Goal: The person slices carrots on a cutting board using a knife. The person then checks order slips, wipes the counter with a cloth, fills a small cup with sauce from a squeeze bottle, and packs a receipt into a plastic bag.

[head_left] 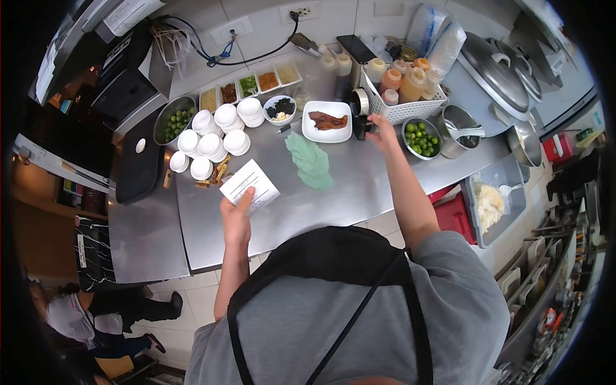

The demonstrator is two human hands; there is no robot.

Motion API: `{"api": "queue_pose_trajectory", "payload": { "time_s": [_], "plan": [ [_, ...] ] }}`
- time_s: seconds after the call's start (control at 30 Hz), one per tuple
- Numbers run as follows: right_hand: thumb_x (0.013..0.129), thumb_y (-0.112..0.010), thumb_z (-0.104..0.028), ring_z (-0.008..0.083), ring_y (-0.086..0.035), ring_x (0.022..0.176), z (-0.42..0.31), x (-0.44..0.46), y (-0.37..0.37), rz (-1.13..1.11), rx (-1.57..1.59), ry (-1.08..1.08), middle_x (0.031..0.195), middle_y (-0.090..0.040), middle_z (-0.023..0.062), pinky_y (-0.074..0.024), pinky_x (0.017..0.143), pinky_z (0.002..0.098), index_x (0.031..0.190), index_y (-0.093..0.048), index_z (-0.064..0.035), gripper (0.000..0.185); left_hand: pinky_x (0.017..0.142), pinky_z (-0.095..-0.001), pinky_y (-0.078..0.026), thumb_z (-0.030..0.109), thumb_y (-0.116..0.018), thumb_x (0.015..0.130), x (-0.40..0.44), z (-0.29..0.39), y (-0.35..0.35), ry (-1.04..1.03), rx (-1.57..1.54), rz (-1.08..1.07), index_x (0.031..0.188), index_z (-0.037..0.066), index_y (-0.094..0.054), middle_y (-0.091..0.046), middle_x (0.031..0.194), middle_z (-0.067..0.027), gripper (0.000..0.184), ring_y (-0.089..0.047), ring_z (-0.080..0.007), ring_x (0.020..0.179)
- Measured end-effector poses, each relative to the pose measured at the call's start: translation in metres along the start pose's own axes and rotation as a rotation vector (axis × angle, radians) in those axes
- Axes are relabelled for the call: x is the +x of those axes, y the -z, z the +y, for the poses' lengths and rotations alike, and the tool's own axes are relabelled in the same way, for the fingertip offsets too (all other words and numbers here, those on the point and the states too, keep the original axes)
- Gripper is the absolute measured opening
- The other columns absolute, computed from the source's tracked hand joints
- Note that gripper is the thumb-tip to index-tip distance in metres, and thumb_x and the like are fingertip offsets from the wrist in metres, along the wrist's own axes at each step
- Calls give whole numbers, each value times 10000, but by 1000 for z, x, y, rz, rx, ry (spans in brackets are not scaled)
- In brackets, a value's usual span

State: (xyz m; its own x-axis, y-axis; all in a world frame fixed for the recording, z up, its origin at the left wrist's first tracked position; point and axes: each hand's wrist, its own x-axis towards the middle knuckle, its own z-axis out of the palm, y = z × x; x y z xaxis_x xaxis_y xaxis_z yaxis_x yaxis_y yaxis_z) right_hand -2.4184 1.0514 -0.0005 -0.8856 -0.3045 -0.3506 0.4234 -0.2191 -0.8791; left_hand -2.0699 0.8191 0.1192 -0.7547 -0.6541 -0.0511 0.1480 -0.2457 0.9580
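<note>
My left hand (237,221) holds a white printed paper slip (255,181) above the steel table, thumb on top. My right hand (383,133) reaches to a black object with a cream round part (360,102) beside the white basket; its fingers seem to touch the object's lower end, but their grip is unclear. Just left of it, a white square dish (327,131) contains dark reddish-brown strips (328,120). A crumpled green cloth (309,162) lies between my hands. Near the slip stand stacks of small white lidded cups (210,145), with wooden clothespins (222,168) by them.
A white basket (410,110) of sauce bottles stands behind my right hand. Bowls of green limes (421,138) sit at both ends. Several trays of toppings (248,85) line the wall near a bowl of dark shreds (280,109). Another person (122,311) is at lower left.
</note>
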Motion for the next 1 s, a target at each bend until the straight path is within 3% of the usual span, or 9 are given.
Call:
{"api": "queue_pose_trajectory", "payload": {
  "time_s": [0.1,0.23,0.3,0.33,0.4,0.5,0.63,0.77,1.0],
  "plan": [
    [868,-538,-224,168,-529,794,38,-22,15,-71,273,191,904,-521,20,-412,846,350,940,-534,-101,142,802,-284,-449,45,-606,812,3,3,7,10,-9,12,1078,-32,-545,-611,1026,-102,284,-583,-155,909],
    [859,-549,-184,126,-515,759,47,-38,16,-29,324,170,880,-527,3,-437,781,288,898,-536,-77,116,824,-298,-442,133,-556,868,5,6,0,11,-38,37,1107,-27,-506,-592,1052,-106,292,-574,-163,934],
    [854,-554,-178,100,-508,682,40,-41,12,101,95,-1,780,-532,-2,-445,641,236,855,-551,-53,125,835,-302,-436,171,-532,889,6,5,-3,39,-102,51,1118,-27,-492,-584,1063,-108,305,-568,-166,948],
    [854,-554,-178,100,-508,682,39,-34,13,98,94,-5,780,-532,-2,-445,641,236,855,-551,-53,125,845,-305,-429,200,-509,902,7,-1,-2,67,-117,57,1122,-29,-485,-577,1071,-109,318,-561,-168,964],
    [845,-574,-180,78,-502,584,36,-26,14,5,-116,-42,680,-525,-13,-406,492,221,800,-569,-44,143,855,-309,-422,228,-486,915,6,-8,-1,95,-130,71,1125,-31,-479,-570,1080,-110,333,-554,-170,980],
    [838,-595,-193,55,-433,494,36,-32,7,-77,-470,-73,597,-499,-26,-327,427,196,737,-576,-45,180,856,-306,-417,235,-487,914,5,-14,0,152,-103,17,1124,-28,-487,-573,1077,-107,336,-553,-170,977],
    [814,-630,-198,39,-425,483,19,-88,-50,-73,-307,21,610,-513,-29,-329,426,183,772,-608,-32,173,842,-287,-414,244,-493,911,6,-33,1,188,-90,-8,1105,-21,-526,-590,1050,-77,330,-554,-144,950],
    [801,-644,-181,57,-461,495,19,-137,-136,-416,-200,158,642,-551,-4,-364,424,202,891,-635,-18,186,827,-274,-412,251,-483,916,9,-47,-9,237,-70,-16,1087,-1,-549,-597,1033,-66,311,-553,-135,932],
    [764,-671,-162,87,-499,552,47,-175,-197,-548,-389,152,691,-561,5,-423,503,236,1029,-636,-55,288,779,-254,-415,261,-461,925,2,-39,-9,239,-43,-118,1084,24,-561,-600,965,-29,303,-547,-102,850]
  ]
}}
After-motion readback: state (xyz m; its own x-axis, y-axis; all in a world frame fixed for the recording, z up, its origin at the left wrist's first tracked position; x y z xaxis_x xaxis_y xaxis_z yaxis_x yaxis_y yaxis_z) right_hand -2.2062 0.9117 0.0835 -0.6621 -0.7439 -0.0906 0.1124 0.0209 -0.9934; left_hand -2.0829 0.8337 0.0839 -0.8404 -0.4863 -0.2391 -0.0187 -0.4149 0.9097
